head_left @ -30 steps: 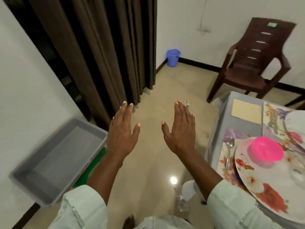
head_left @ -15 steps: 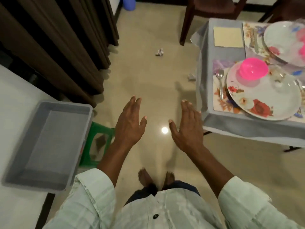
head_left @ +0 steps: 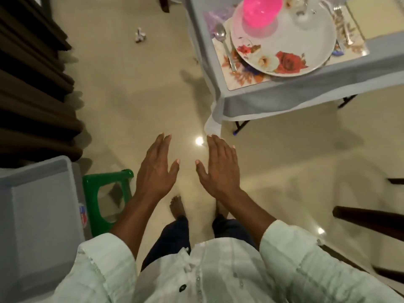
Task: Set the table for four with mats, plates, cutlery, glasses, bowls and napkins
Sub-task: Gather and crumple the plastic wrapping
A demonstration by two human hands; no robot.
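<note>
1. Two empty hands hang over the floor in front of the person: the left hand and the right hand are both flat, palms down, fingers straight, holding nothing and touching nothing.
2. Up at the right, the bench under its grey cloth carries one place setting that I can see fully: a floral mat, a flowered plate on it, a pink bowl sitting on the plate, and a spoon lying on the mat just beside the plate's left rim.
3. A clear glass seems to stand on the plate near the bowl, though it is too faint to be sure. More cutlery and a pale napkin lie at the far right edge.
4. By the person's left side a grey bin sits beside a green stool; its inside looks bare.
5. My reading: the laying looks near its end or between pieces, since nothing is being carried. The other settings are out of sight, so I cannot judge them.
6. Next would likely mean turning back to the bench to check what is missing, or reaching to the bin for anything left.
</note>
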